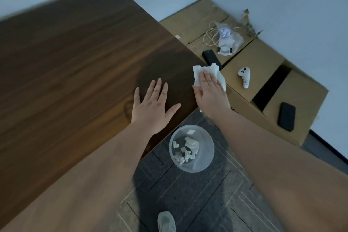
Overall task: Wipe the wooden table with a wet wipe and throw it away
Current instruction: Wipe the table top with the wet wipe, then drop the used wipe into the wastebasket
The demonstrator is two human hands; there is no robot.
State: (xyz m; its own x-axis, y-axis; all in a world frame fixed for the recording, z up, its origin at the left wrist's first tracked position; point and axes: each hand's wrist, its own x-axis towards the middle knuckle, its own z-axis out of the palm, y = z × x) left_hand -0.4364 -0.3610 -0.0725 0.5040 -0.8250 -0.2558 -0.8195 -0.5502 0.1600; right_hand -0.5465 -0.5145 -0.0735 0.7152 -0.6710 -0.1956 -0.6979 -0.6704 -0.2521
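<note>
The dark wooden table [79,58] fills the left and middle of the view. A white wet wipe [199,72] lies at the table's right corner, partly hanging past the edge. My right hand [210,92] presses flat on the wipe, fingers together. Spread flat on the bare wood just to its left is my left hand [153,105], holding nothing. A clear round waste bin [205,158] stands on the floor below the table's edge, between my forearms, with crumpled white wipes inside.
Cardboard boxes [254,66] line the wall to the right of the table, carrying a white controller [244,78], a black phone [286,116], a black block [211,58], a cable and a plastic bag. Dark carpet tiles [197,203] cover the floor, and a shoe [166,221] shows at the bottom.
</note>
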